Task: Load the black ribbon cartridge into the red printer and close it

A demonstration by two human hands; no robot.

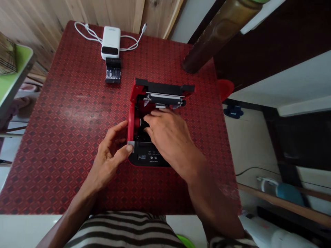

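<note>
A red and black printer [152, 160] stands on the table with its lid [165, 88] raised, baring a dark roller and clips under the lid. My left hand [108, 151] braces its left side, thumb on the front left corner and fingers against the red side wall. Inside the body, my right hand [170, 132] has its fingers curled round a black roll [143, 124] with a pale end. Most of that roll is hidden by the fingers and palm.
A white power bank [111, 39] with a white cable [129, 43] lies at the back left. In front of it is a small black ribbon roll [113, 70], partly unrolled. A brown post [207, 41] rises at the table's [64, 137] back right. A green-topped table [20, 65] is at far left.
</note>
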